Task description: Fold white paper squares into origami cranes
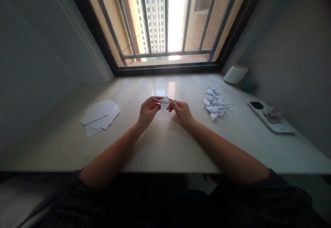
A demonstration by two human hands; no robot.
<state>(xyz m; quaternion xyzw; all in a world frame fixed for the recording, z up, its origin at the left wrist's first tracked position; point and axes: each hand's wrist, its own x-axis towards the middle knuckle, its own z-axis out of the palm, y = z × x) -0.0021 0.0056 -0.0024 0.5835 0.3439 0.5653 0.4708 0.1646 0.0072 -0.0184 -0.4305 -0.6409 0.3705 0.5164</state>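
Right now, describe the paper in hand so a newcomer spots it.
Below the barred window, at the middle of the pale table, the left hand and right hand pinch a small white folded paper. It alone is held up, unlike the flat sheets to its left and the folded pile to its right.

Both hands meet over the middle of the pale surface (pixel 165 152), just in front of the window (pixel 168 21). The left hand (pixel 148 111) and the right hand (pixel 182 111) pinch a small folded white paper (pixel 164 103) between their fingertips, one on each side of it. Left of the left hand, well apart, lies a loose stack of white sheets (pixel 100 117). Right of the right hand, near it, sits a heap of folded paper figures (pixel 215 103). Farther right lie a phone (pixel 270 118) and, beyond the heap, a white cylinder (pixel 236 73).
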